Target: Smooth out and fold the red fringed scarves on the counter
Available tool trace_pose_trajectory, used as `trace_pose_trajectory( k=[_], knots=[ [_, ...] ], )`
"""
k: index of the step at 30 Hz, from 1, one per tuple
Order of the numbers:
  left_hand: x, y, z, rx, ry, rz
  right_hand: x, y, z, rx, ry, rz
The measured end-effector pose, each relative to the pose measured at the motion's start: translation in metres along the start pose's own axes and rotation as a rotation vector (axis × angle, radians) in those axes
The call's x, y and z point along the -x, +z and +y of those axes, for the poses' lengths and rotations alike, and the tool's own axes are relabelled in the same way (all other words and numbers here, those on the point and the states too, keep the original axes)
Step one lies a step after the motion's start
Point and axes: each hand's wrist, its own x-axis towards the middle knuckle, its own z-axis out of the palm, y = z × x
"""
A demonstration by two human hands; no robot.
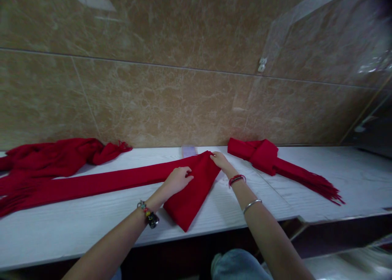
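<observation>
A long red scarf (122, 182) lies lengthwise along the white surface, its fringed end at the far left. Toward the middle it is folded over at an angle, and the folded part (196, 198) points down to the front edge. My right hand (219, 160) pinches the upper corner of this fold. Over the fold's left side is my left hand (178, 180), fingers slightly bent and apart, gripping nothing; whether it touches the cloth I cannot tell. To the right lies another red scarf (265, 155), wrapped into a knot-like fold with its fringe spread rightward.
A crumpled red scarf (58, 155) lies at the back left against the brown tiled wall (171, 100). A small printed card or packet (189, 151) sits behind the fold. The white counter (101, 227) has a front edge, with dark open space below it.
</observation>
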Motion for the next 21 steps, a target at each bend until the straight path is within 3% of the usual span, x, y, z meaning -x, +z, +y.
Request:
trace_pose_trajectory(
  k=[5, 16, 21],
  knots=[
    [0.008, 0.003, 0.008, -0.099, -0.089, -0.021, -0.005, 0.006, 0.009, 0.009, 0.044, 0.072],
    [-0.007, 0.01, 0.021, 0.066, -0.002, 0.114, -0.02, 0.002, 0.021, 0.027, 0.082, 0.096],
    [-0.004, 0.027, 0.025, -0.178, -0.082, 0.056, -0.022, 0.006, 0.017, 0.109, 0.028, 0.099]
  ],
)
